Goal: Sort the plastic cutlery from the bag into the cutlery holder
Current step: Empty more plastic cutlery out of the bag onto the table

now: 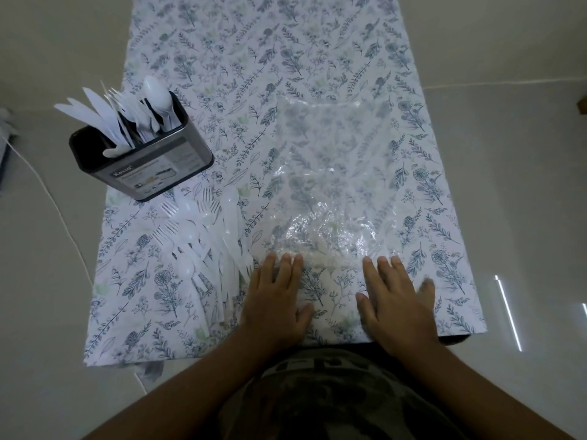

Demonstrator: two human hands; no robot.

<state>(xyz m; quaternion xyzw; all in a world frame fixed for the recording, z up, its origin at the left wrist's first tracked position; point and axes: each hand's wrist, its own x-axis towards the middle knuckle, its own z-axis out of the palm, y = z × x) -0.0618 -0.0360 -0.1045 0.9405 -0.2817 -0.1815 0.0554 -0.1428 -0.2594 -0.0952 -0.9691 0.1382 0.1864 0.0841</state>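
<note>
My left hand [274, 300] and right hand [395, 304] lie flat at the near edge of the table [451, 315], fingertips on the clear bag [333, 185], which lies flat mid-table and blocks nothing. Just left of my left hand a heap of loose cutlery [206, 249] fills the near-left part. Beyond it the cutlery holder [149, 160] stands at the left edge, white handles bristling from its top. The table's far half and right edge lie open.
</note>
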